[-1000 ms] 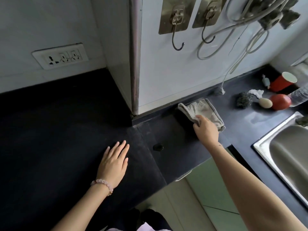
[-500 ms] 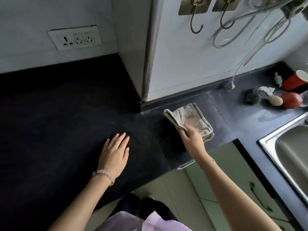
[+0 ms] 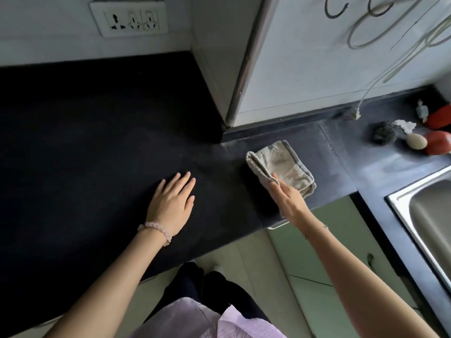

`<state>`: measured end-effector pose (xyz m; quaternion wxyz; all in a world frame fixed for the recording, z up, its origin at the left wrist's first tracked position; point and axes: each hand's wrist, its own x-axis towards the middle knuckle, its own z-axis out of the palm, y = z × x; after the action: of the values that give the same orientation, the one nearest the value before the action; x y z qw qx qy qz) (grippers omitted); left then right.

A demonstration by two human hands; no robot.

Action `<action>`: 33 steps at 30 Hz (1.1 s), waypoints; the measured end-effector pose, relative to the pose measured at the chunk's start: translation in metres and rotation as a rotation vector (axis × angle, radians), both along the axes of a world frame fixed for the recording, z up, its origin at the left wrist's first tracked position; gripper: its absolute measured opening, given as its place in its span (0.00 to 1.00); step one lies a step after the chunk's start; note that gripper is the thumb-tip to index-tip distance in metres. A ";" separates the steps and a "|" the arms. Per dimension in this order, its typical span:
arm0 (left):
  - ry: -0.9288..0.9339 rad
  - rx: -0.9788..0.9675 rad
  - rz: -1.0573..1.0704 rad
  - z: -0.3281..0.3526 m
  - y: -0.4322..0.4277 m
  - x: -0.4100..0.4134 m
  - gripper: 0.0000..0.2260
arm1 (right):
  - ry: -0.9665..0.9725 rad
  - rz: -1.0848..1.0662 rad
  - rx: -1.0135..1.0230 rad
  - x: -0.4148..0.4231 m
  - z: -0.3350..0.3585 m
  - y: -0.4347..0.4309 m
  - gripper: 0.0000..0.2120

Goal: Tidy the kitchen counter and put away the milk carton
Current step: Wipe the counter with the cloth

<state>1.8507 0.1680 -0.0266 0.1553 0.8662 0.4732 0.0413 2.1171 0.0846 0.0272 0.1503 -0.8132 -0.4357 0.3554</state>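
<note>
Mid-wipe: right hand (image 3: 289, 201) pressing folded grey cloth (image 3: 280, 167) on black counter (image 3: 97, 142) at four o'clock of the pillar corner, left hand (image 3: 170, 203) flat, empty; milk carton unseen, unstowed.

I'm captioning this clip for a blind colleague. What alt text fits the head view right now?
A person's right hand presses a folded grey cloth on a black kitchen counter, while the left hand rests flat beside it. At the right are a steel sink, a dark scrubber and red items; no milk carton is visible.
</note>
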 end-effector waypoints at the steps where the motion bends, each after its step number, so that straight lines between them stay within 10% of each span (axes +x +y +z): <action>1: -0.014 0.001 -0.007 0.000 0.001 -0.001 0.20 | -0.009 -0.025 -0.012 0.001 0.000 0.002 0.24; 33: -0.038 -0.025 -0.003 -0.005 0.004 -0.017 0.21 | -0.084 -0.005 0.136 -0.026 -0.017 0.024 0.21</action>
<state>1.8334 0.1716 -0.0317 0.1752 0.8639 0.4693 0.0513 2.0911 0.1083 0.0100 0.1876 -0.8164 -0.4625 0.2903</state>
